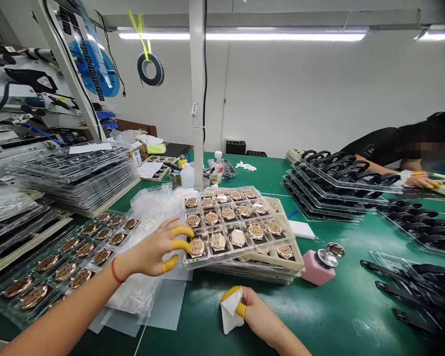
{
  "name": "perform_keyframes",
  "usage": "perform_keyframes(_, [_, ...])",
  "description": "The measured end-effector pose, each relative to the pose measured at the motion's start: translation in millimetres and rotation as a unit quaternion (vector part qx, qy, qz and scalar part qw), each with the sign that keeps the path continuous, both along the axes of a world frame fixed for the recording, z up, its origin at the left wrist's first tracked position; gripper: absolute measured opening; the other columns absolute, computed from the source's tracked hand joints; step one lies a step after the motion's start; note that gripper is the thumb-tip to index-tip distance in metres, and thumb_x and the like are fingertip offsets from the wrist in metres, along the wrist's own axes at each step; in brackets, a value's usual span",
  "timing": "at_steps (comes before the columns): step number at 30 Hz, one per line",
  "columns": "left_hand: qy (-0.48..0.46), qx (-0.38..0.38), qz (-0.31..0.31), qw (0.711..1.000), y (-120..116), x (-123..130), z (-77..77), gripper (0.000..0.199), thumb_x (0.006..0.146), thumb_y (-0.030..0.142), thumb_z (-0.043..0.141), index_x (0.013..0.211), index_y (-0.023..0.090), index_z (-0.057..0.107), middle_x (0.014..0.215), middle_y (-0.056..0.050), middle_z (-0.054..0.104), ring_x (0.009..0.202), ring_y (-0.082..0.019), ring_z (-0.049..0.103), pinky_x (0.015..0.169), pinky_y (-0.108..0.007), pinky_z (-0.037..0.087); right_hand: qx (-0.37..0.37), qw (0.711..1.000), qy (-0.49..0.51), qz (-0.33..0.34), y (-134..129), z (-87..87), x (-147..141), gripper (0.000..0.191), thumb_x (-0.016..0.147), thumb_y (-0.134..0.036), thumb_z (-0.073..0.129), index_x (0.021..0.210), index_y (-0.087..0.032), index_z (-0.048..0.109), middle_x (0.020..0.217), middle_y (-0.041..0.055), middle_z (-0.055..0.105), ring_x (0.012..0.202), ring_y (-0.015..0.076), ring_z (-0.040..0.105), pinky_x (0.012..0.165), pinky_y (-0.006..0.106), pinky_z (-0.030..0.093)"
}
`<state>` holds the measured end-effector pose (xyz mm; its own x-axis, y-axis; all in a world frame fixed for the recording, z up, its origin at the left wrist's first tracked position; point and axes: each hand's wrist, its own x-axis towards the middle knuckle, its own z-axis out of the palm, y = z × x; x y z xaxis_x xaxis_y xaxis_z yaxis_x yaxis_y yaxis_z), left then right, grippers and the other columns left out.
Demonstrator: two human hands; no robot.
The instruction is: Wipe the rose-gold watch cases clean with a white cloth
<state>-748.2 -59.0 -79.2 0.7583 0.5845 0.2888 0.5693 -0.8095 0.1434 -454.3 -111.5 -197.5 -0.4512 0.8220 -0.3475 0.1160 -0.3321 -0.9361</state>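
My left hand (161, 248), with yellow finger cots, is at the left edge of a clear tray (203, 258) of round rose-gold watch parts. Its fingers are spread and bent, and nothing shows between them; whether they touch the tray is unclear. The clear tray lies slightly askew on a stack of beige trays (295, 257). Below the stack, over the green table (203, 306), my right hand (257, 314) pinches a white cloth (231, 312) between fingers in yellow cots. A pink bottle (316, 269) with a metal top stands right of the stack.
Another clear tray (107, 247) of watch parts lies left, beside plastic bags (133, 296). Stacked trays (77, 173) rise behind it. On the right are trays of black straps (341, 180) and a person's hand (422, 180). A post (198, 99) stands behind the middle stack.
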Motion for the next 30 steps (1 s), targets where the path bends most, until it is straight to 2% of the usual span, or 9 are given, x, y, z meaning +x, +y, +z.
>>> perform_keyframes(3, [-0.053,-0.041,0.092,0.994,0.3,-22.8,-0.1,0.034,0.088,0.011,0.041,0.108,0.028,0.063,0.127,-0.004,0.059,0.122,-0.02,0.051,0.114,-0.051,0.028,-0.008,1.0,-0.004,0.007,-1.1,6.6,-1.7,0.024,0.068,-0.037,0.069,0.074,-0.015,0.062,0.071,-0.0001,0.057,0.067,0.0128,0.047,0.064,0.026,0.032])
perform_keyframes(7, [-0.138,-0.076,0.212,0.964,-6.1,-2.5,5.6,0.023,0.095,0.024,0.044,0.104,0.022,0.066,0.109,-0.006,0.068,0.101,-0.02,0.061,0.09,-0.036,0.05,-0.038,0.998,0.025,0.036,-2.8,14.0,-5.0,0.026,0.068,-0.038,0.07,0.069,-0.015,0.059,0.066,-0.0014,0.053,0.061,0.0103,0.043,0.06,0.024,0.03])
perform_keyframes(12, [0.053,-0.084,0.207,0.973,-12.0,39.8,21.7,0.016,0.091,0.022,0.055,0.102,0.018,0.065,0.096,-0.007,0.067,0.09,-0.024,0.061,0.077,-0.035,0.049,-0.096,0.992,0.081,0.019,-3.3,8.4,-5.9,0.037,0.063,-0.041,0.077,0.082,-0.015,0.059,0.069,-0.003,0.05,0.06,0.0085,0.041,0.056,0.021,0.029])
perform_keyframes(15, [0.075,-0.126,0.198,0.969,-4.8,43.3,33.8,0.019,0.084,0.014,0.062,0.102,0.017,0.064,0.094,-0.006,0.066,0.085,-0.023,0.061,0.071,-0.031,0.047,-0.079,0.993,0.069,0.052,-5.7,17.0,-4.4,0.034,0.059,-0.037,0.081,0.069,-0.015,0.057,0.063,-0.0038,0.048,0.058,0.0076,0.039,0.055,0.021,0.03])
perform_keyframes(18, [0.009,-0.173,0.184,0.968,-1.3,44.0,45.0,0.013,0.082,0.015,0.066,0.094,0.019,0.068,0.092,-0.004,0.066,0.085,-0.021,0.06,0.07,-0.028,0.046,0.019,0.995,0.047,0.09,-9.0,52.1,0.8,0.031,0.064,-0.035,0.078,0.056,-0.016,0.056,0.058,-0.0025,0.047,0.056,0.009,0.041,0.054,0.022,0.033])
perform_keyframes(20, [-0.08,-0.143,0.167,0.972,-7.2,52.8,48.8,0.005,0.084,0.018,0.066,0.088,0.02,0.068,0.09,-0.003,0.066,0.086,-0.02,0.06,0.072,-0.028,0.045,0.14,0.987,0.061,0.05,-9.5,86.4,6.2,0.022,0.07,-0.034,0.076,0.059,-0.018,0.065,0.064,0.0007,0.055,0.06,0.0125,0.049,0.058,0.025,0.041])
perform_keyframes(24, [-0.258,-0.108,0.055,0.958,-28.5,89.0,46.8,0.007,0.088,0.027,0.064,0.09,0.022,0.068,0.084,-0.001,0.069,0.077,-0.017,0.061,0.069,-0.026,0.047,0.422,0.895,0.112,-0.092,-3.5,144.2,12.1,0.006,0.078,-0.029,0.073,0.083,-0.031,0.076,0.084,0.0047,0.068,0.077,0.0195,0.063,0.071,0.032,0.053])
perform_keyframes(27, [-0.322,-0.054,0.014,0.945,-33.7,114.0,43.4,0.016,0.094,0.034,0.055,0.097,0.024,0.067,0.085,-0.002,0.07,0.075,-0.016,0.062,0.066,-0.025,0.048,0.542,0.827,0.064,-0.134,4.3,158.1,10.3,0.033,0.081,-0.02,0.07,0.109,-0.038,0.069,0.103,0.0037,0.067,0.096,0.0206,0.063,0.085,0.034,0.052])
perform_keyframes(30, [-0.332,0.005,0.019,0.943,-27.3,127.3,41.8,0.022,0.099,0.034,0.045,0.105,0.025,0.064,0.09,-0.003,0.069,0.079,-0.017,0.063,0.067,-0.026,0.05,0.577,0.805,0.016,-0.137,12.1,154.0,11.3,0.043,0.085,-0.018,0.066,0.121,-0.041,0.062,0.103,0.0027,0.067,0.097,0.0198,0.063,0.084,0.033,0.052])
